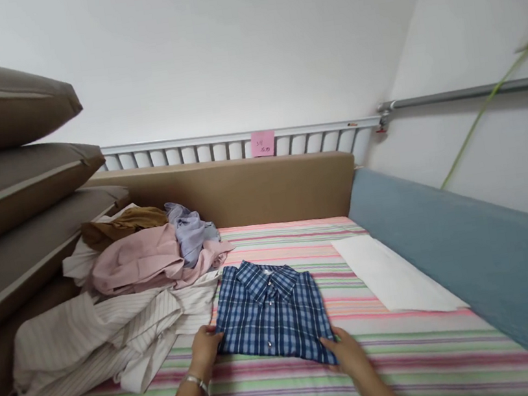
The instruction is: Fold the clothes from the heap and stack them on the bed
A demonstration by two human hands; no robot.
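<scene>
A blue plaid shirt (270,312) lies folded into a neat rectangle, collar facing away from me and buttoned front up. At its near left corner, my left hand (207,350) pinches the edge of the cloth; a silver bracelet circles that wrist. My right hand (344,352) grips the near right corner, thumb on top and fingers underneath. The shirt rests on a striped bedsheet (291,391) in pink, green and white. Just left of the shirt, a cream pinstriped garment (115,324) lies crumpled, close to the shirt's left side.
Pink (137,258), brown (123,225) and lavender clothes (187,231) are heaped at the back left, beside stacked brown cushions (19,170). A folded white cloth (392,272) lies to the right, along a blue-grey padded panel (460,262). A brown panel (253,189) closes off the back.
</scene>
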